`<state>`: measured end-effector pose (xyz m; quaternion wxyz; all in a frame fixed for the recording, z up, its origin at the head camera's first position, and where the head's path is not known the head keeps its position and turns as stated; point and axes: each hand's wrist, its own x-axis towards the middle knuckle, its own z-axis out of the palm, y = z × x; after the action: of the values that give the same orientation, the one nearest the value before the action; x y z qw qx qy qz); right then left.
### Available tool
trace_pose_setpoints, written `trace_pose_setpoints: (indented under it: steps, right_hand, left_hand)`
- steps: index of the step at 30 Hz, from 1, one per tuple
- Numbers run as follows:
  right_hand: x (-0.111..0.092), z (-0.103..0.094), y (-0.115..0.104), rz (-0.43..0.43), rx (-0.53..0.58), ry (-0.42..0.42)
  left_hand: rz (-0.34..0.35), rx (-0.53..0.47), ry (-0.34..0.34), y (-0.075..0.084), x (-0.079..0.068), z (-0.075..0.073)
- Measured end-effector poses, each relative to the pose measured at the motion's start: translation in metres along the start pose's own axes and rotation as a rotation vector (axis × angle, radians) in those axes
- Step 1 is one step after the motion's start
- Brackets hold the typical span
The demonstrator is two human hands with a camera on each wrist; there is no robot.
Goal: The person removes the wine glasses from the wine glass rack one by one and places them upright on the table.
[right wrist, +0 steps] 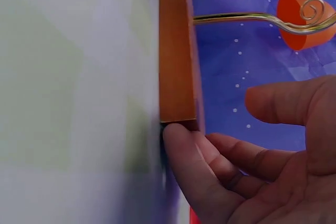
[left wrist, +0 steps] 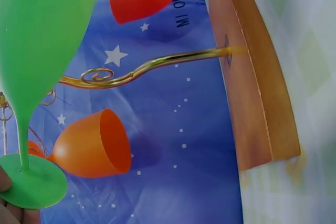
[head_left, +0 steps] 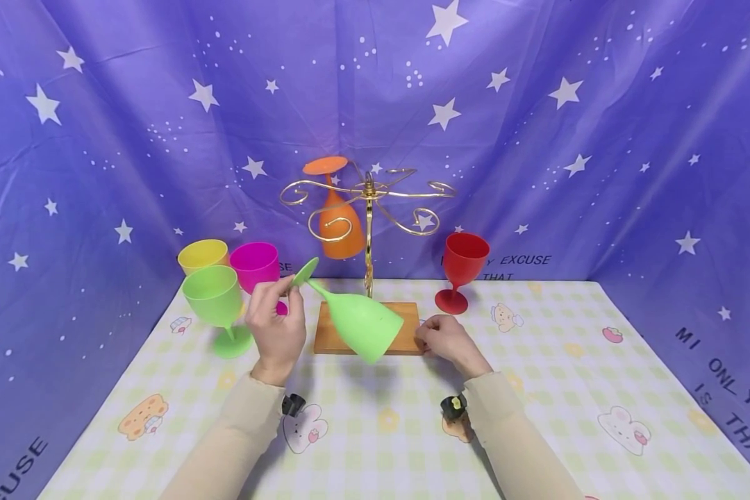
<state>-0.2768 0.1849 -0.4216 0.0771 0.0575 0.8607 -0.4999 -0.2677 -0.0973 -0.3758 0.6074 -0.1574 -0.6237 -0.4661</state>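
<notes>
My left hand (head_left: 279,326) pinches a light green goblet (head_left: 362,323) by the rim of its foot (left wrist: 37,182). The goblet is tilted, with its mouth pointing down and to the right, in front of a gold wire stemware rack (head_left: 369,236). At the right end of the rack's wooden base (head_left: 406,316), my right hand (head_left: 450,342) holds the edge with curled fingers; one digit (right wrist: 181,142) presses the base's end in the right wrist view. An orange goblet (head_left: 340,229) hangs upside down from a left arm of the rack.
On the left stand a yellow goblet (head_left: 203,255), a magenta goblet (head_left: 254,260) and another green goblet (head_left: 215,298), all upright. A red goblet (head_left: 465,257) stands upright behind my right hand. Starry blue curtains (head_left: 537,139) enclose the checked tablecloth (head_left: 569,403).
</notes>
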Motion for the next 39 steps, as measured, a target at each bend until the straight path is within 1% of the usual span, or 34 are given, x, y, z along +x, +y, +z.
trace_pose_setpoints:
  steps: [2,5,7,9,13,16,18,21,25,27,29,32,34,36,39]
  right_hand:
    - [-0.003,-0.003,-0.003,-0.023,-0.004,0.006]
    - [-0.007,-0.008,-0.008,-0.106,-0.03,0.039]
    - [-0.01,-0.011,-0.013,-0.182,-0.032,0.071]
    - [-0.013,-0.012,-0.02,-0.266,0.002,0.106]
    - [-0.021,-0.011,-0.033,-0.424,0.169,0.179]
    - [-0.03,-0.009,-0.042,-0.516,0.255,0.233]
    - [-0.036,-0.007,-0.048,-0.557,0.274,0.258]
    - [-0.045,-0.006,-0.054,-0.595,0.28,0.266]
    - [-0.055,-0.004,-0.063,-0.617,0.282,0.24]
    - [-0.063,-0.003,-0.07,-0.621,0.264,0.211]
    - [-0.075,-0.003,-0.08,-0.623,0.24,0.18]
    - [-0.091,-0.003,-0.094,-0.633,0.184,0.146]
    - [-0.098,-0.002,-0.098,-0.658,0.152,0.133]
    - [-0.096,0.001,-0.094,-0.688,0.118,0.123]
    - [-0.089,0.007,-0.085,-0.718,0.095,0.103]
  left_hand:
    - [-0.005,-0.002,0.003,0.0,-0.002,0.001]
    - [-0.014,-0.004,0.008,0.0,-0.004,0.001]
    - [-0.023,-0.001,0.014,0.0,-0.005,0.002]
    - [-0.034,0.004,0.021,0.0,-0.006,0.002]
    - [-0.055,0.02,0.032,0.008,-0.005,0.003]
    - [-0.071,0.029,0.03,0.021,0.0,0.002]
    - [-0.084,0.028,0.038,0.026,0.002,0.002]
    - [-0.1,0.026,0.05,0.027,0.001,0.002]
    - [-0.12,0.026,0.029,0.025,0.0,0.0]
    - [-0.143,0.027,0.014,0.019,-0.003,-0.001]
    - [-0.184,0.028,-0.005,0.009,-0.007,-0.003]
    - [-0.225,0.032,-0.013,0.013,-0.005,-0.005]
    - [-0.243,0.034,-0.018,0.021,-0.002,-0.006]
    - [-0.249,0.04,-0.017,0.032,0.002,-0.006]
    - [-0.275,0.039,-0.026,0.032,0.001,-0.006]
